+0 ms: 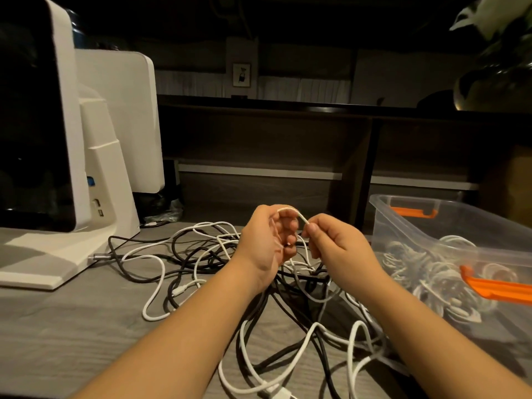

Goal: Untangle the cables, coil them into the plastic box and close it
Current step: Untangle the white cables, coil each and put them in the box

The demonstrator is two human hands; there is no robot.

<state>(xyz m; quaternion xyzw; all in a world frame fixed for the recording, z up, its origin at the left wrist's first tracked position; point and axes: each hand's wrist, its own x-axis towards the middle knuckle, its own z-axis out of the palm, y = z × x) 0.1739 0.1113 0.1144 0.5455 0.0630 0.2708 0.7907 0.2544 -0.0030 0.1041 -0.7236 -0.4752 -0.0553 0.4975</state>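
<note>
A tangle of white and black cables (201,254) sprawls over the grey wooden desk (57,326), reaching from the monitor stand to the near edge. Above the heap, my left hand (264,240) grips a loop of a white cable (299,216) with curled fingers. My right hand (334,243) pinches the same white cable between thumb and forefinger, just right of the loop. To the right stands an open clear plastic box (408,223) with orange latches (501,289). Several coiled white cables (426,272) lie inside it. I see no lid.
A white all-in-one monitor on its stand (57,168) fills the left side, with a second white panel (126,119) behind it. Dark shelving (288,139) runs along the back. A black cable with a metal plug (95,257) reaches the stand's base.
</note>
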